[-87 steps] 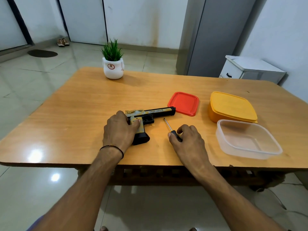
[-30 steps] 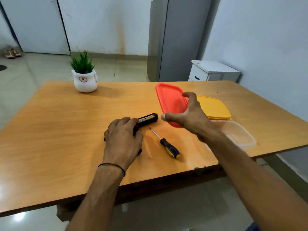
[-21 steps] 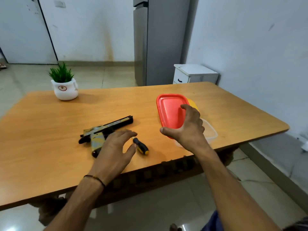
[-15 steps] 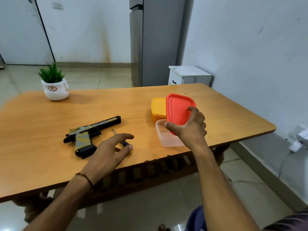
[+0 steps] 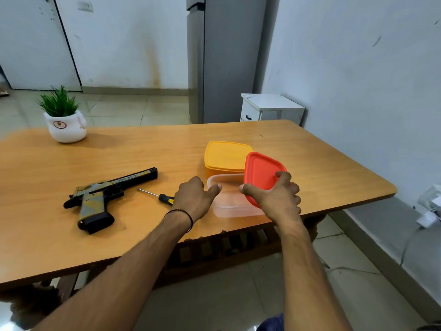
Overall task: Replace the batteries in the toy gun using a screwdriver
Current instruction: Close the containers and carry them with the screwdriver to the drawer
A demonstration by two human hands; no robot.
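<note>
Here: toy gun (image 5: 105,194), screwdriver (image 5: 157,196), lid (image 5: 260,173), one each; seemingly two tubs (image 5: 226,155) (image 5: 226,201).

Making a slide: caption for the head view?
Right hand holds red lid over clear box, left hand at its rim; gun, screwdriver lie aside.

The left hand (image 5: 194,199) has gone from the toy gun (image 5: 105,194) to the clear container (image 5: 229,210), where the right hand (image 5: 274,199) now holds the red lid (image 5: 260,173).

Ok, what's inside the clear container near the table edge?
Nothing shows in the visible left part of the clear container; its floor looks bare. The right part is covered by the red lid, held tilted in the right hand, so that side cannot be checked.
</note>
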